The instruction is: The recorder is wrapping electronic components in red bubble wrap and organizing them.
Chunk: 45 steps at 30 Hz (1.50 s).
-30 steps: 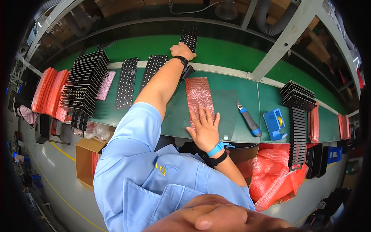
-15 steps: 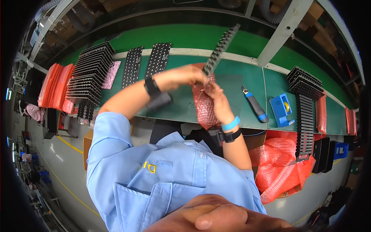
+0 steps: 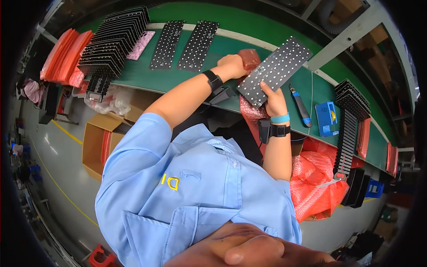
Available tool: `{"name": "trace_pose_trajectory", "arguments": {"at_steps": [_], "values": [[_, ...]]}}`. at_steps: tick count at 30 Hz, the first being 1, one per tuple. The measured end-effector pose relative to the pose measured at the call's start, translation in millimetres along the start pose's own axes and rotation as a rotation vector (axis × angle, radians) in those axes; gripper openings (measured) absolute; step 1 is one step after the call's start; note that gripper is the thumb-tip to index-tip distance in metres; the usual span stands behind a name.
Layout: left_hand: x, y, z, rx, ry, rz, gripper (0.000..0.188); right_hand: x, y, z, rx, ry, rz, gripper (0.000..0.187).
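My right hand (image 3: 275,101) grips the near end of a black circuit board (image 3: 278,69) dotted with rows of white spots, its thumb on the face. The board is tilted, with its broad face showing. Just left of it, my left hand (image 3: 232,66) is closed at a red bubble-wrap bag (image 3: 250,59); its fingertips are partly hidden. The bag runs behind the board, and its lower end hangs over the table's front edge. To the right of my right hand lies a utility knife (image 3: 301,107) with a black and blue handle.
Two similar boards (image 3: 167,44) lie at the back left. Beside them stand a black rack of boards (image 3: 115,42) and stacked red bubble bags (image 3: 62,55). A blue tape dispenser (image 3: 327,118) and another board rack (image 3: 351,98) stand on the right. Red bubble wrap (image 3: 311,182) fills a box below.
The board has turned from nearly edge-on to face-on, with my right hand now at its near end. My left hand has moved off the board to the bag. The whole view has shifted.
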<state>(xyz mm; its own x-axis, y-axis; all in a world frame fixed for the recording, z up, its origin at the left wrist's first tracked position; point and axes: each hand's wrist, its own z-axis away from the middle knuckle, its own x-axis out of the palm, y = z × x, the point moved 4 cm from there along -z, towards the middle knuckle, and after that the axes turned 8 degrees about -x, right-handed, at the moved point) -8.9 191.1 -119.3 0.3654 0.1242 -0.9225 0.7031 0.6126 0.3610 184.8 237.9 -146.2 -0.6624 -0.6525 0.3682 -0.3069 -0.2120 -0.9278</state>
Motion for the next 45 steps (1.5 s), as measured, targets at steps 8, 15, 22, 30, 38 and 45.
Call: {"name": "trace_pose_trajectory", "arguments": {"at_steps": [8,15,22,30,38,45], "values": [[-24,-12,48,0.098,-0.510,1.700,0.033,25,-84,49,-0.196,-0.280,0.356,0.032],[-60,-20,124,0.166,-0.915,2.113,0.037,80,-104,64,-0.072,-0.672,0.460,0.029],[-82,-29,157,0.334,-1.040,2.279,0.050,99,-95,60,-0.016,-0.615,0.422,0.020],[-108,-57,170,0.583,0.441,1.281,0.061,108,-98,75,-0.592,-0.482,0.911,0.022],[-99,-43,161,0.621,-0.645,2.290,0.049,75,-56,69,0.172,-0.471,0.489,0.020],[-92,-46,154,0.628,-0.476,2.240,0.038,76,-39,79,-0.040,-0.501,0.492,0.016]]}}
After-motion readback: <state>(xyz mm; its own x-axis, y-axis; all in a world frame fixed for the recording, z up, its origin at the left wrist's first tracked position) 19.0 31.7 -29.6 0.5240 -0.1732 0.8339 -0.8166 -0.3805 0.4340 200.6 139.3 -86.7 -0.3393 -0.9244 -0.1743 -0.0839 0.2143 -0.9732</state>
